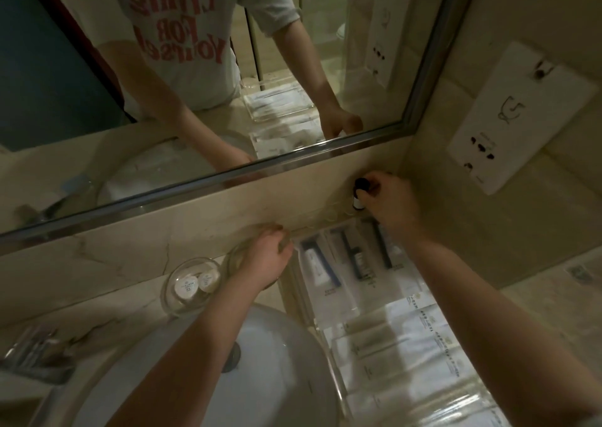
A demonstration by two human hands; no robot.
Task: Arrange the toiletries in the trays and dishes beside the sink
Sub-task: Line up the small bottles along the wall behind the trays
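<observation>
My right hand [389, 200] grips a small bottle with a black cap [359, 192] in the far corner of the counter, by the wall. My left hand [268, 257] holds the rim of a clear glass dish [233, 260] behind the sink. To its left stands a second glass dish [176, 296] with two small round white packets [197, 283] inside. A clear tray [298, 283] to the right of the sink holds wrapped toiletries: a razor [321, 263], a toothbrush kit [358, 257] and another dark item. Several flat white sachets [400, 345] fill the nearer tray.
The white sink basin [260, 377] with its drain lies under my left forearm. A mirror [202, 68] runs along the back wall. A wall socket plate [521, 117] is at the right. Shiny wrapped items [35, 351] lie at the left counter edge.
</observation>
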